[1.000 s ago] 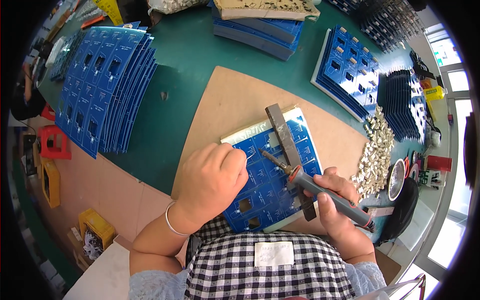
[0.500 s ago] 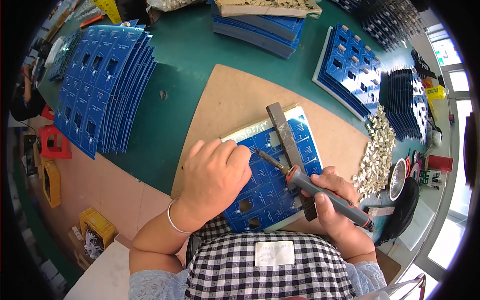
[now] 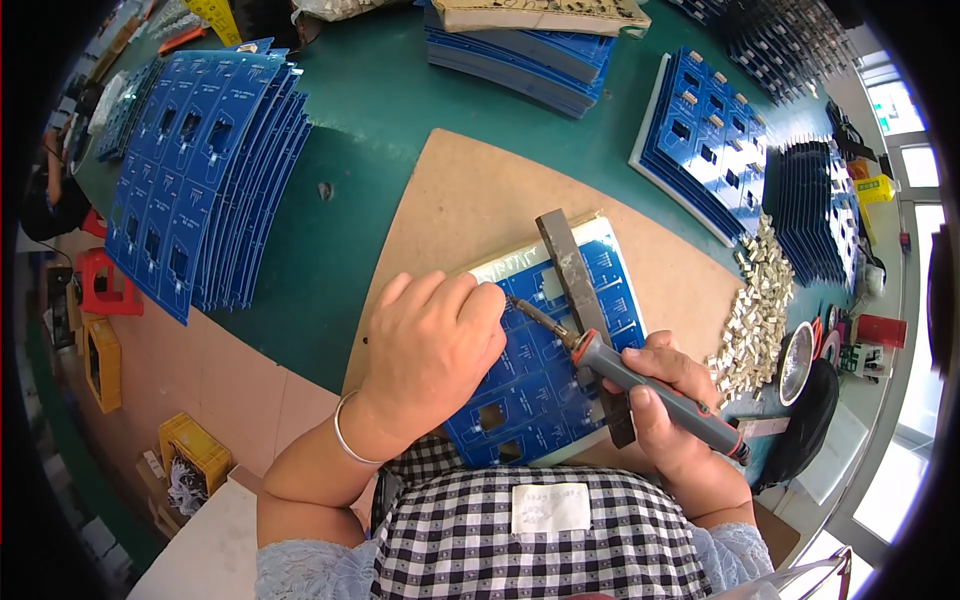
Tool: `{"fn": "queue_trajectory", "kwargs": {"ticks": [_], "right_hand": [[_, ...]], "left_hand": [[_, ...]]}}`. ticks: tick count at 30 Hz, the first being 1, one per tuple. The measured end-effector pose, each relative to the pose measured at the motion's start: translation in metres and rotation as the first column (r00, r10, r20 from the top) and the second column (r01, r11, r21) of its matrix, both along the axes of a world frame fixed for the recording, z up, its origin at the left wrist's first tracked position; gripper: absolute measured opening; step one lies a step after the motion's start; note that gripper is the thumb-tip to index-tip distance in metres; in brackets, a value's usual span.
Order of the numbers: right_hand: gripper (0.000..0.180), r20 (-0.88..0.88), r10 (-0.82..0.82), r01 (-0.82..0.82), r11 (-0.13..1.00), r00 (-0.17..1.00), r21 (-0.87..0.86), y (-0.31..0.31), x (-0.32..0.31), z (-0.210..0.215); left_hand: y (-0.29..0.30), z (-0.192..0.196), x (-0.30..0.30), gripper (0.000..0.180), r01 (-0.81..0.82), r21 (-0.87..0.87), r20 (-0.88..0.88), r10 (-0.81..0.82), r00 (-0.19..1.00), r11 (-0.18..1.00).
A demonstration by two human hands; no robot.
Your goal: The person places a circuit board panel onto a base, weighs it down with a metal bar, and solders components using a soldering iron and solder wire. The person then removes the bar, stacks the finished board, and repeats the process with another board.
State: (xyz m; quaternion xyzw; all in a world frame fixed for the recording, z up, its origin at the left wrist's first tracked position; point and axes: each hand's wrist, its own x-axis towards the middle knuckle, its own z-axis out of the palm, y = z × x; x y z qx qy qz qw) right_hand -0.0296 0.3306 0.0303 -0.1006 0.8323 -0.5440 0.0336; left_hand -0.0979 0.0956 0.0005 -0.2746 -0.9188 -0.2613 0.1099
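Note:
In my right hand (image 3: 668,395) is a grey and red soldering iron (image 3: 640,380), its metal tip against the upper left part of a blue circuit board panel (image 3: 540,375). My left hand (image 3: 428,345) is closed over the panel's left edge, close to the iron's tip; what its fingers pinch, if anything, is hidden. Across the panel lies a dark metal bar (image 3: 572,270), passing under the iron. The panel rests on a pale backing (image 3: 520,262) whose edge shows at the far side.
A brown board (image 3: 460,190) lies beneath on the green table (image 3: 350,250). Blue panels stand stacked at left (image 3: 190,170), at the far middle (image 3: 520,65) and at right (image 3: 705,140). Small white connectors (image 3: 750,300) are heaped at right, beside a metal bowl (image 3: 796,362).
Both hands and the iron stay nearly where they were, the tip still at the panel's upper left. The view has shifted only slightly.

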Motion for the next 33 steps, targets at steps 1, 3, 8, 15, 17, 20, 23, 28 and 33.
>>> {"fn": "queue_trajectory", "kwargs": {"ticks": [1,3,8,15,17,20,23,28,33], "right_hand": [[0.032,0.001,-0.001,0.001,1.000,1.000,0.000,0.000,0.000,0.000],[0.032,-0.028,0.011,-0.011,1.000,1.000,0.001,0.000,-0.001,-0.001],[0.034,0.013,0.033,-0.033,0.999,0.999,0.000,0.002,-0.002,0.000],[0.044,-0.142,-0.047,-0.023,0.890,0.989,-0.455,-0.012,0.001,-0.008],[0.032,-0.120,-0.008,-0.050,0.880,0.993,-0.473,-0.011,-0.002,-0.001],[0.034,-0.114,0.092,-0.130,0.909,0.989,-0.396,-0.011,0.004,-0.006],[0.032,-0.208,0.042,-0.113,0.934,0.977,-0.339,-0.004,0.011,-0.009],[0.030,-0.236,-0.066,-0.002,0.961,0.970,-0.276,0.041,0.011,-0.006],[0.026,-0.097,0.160,-0.162,0.987,0.982,-0.017,0.104,-0.028,0.060]], "left_hand": [[0.000,0.000,0.000,0.018,0.000,0.003,-0.003,0.000,1.000,1.000],[0.000,0.000,-0.001,0.018,-0.002,-0.001,-0.004,0.002,1.000,1.000],[0.000,-0.001,-0.002,0.019,-0.018,-0.009,-0.005,0.018,1.000,1.000],[0.000,0.020,0.016,0.017,0.053,0.288,0.026,-0.064,0.998,0.956],[0.010,0.029,0.033,0.022,0.169,0.448,0.044,-0.211,0.977,0.878],[0.029,0.029,0.048,0.023,0.219,0.461,0.020,-0.257,0.966,0.860],[0.042,0.032,0.057,0.024,0.253,0.412,0.005,-0.280,0.960,0.875],[0.052,0.038,0.065,0.012,0.087,0.419,0.257,-0.210,0.944,0.904],[0.032,0.062,0.031,0.008,-0.045,0.168,0.028,0.041,0.999,0.985]]}}
